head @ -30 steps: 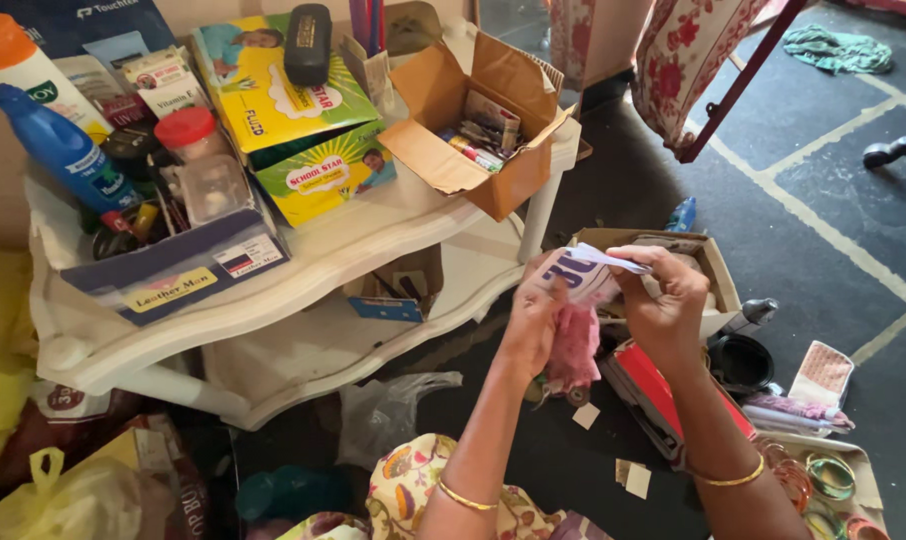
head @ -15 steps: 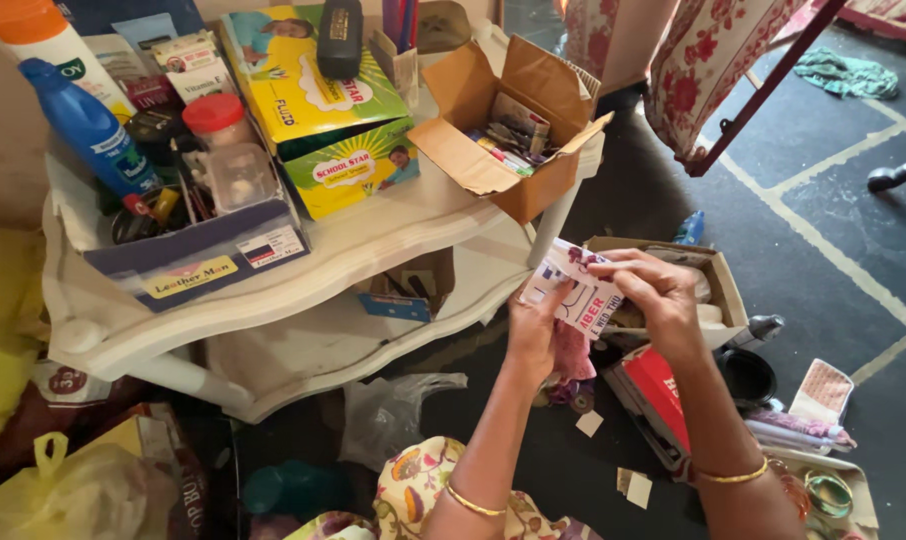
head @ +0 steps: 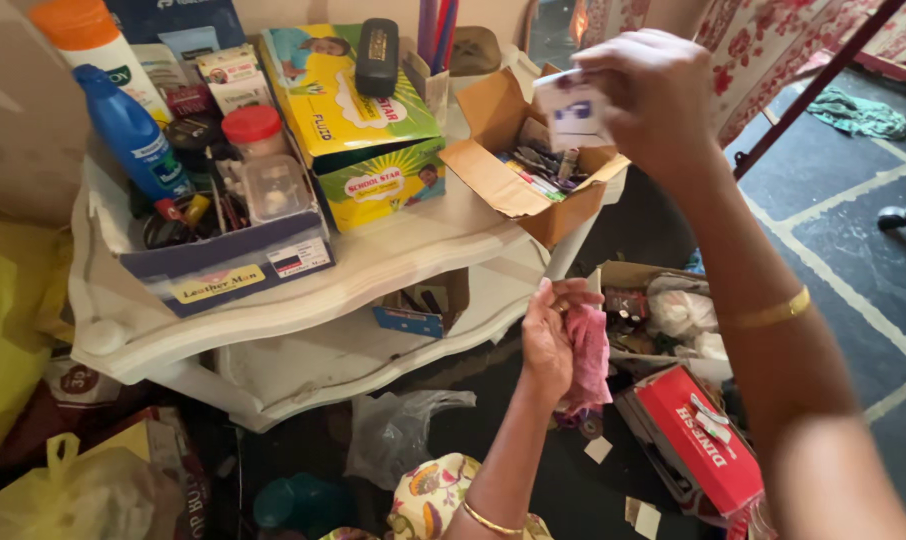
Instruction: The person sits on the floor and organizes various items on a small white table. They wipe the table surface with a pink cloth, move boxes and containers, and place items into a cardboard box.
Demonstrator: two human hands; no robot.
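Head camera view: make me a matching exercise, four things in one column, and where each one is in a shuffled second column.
1. small white packet
2. pink cloth
3. black case
4. blue bottle

A. in the left hand
B. in the storage box on the white table
C. in the right hand, above the open cardboard box
D. on the yellow box

Pairs: 1-C, 2-A, 3-D, 4-B

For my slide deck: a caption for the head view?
Right hand lifts a small packet over a cardboard box.
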